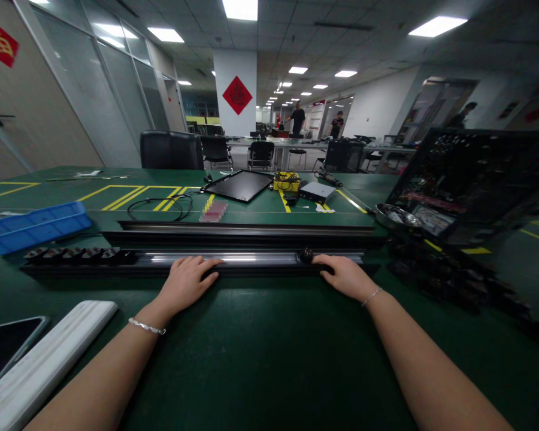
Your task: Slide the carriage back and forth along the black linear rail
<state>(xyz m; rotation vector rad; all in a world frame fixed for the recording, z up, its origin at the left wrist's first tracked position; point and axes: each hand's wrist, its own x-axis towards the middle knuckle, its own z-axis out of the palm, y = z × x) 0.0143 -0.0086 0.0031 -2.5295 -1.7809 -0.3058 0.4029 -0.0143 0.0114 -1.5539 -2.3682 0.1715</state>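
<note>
A long black channel rail (251, 270) with a shiny metal floor lies crosswise before me. Over its left-middle stretch is my left hand (186, 281), fingers across the channel and thumb along the near wall. My right hand (344, 275) curls over the right part of the rail, its fingertips against a small dark part (306, 255) in the channel. Thumb and fingers are bent there; the exact grip is partly hidden. Several similar black blocks (78, 254) sit in a row at the rail's left end. A second black rail (247, 232) lies parallel just behind.
At left are a blue bin (38, 226), a long white case (49, 365) and a phone (11, 347). Dark parts (458, 281) pile up at right beside a metal bowl (397, 218) and a large black panel (480, 173). A flat black screen (240, 185) and grey box (317, 191) lie farther back.
</note>
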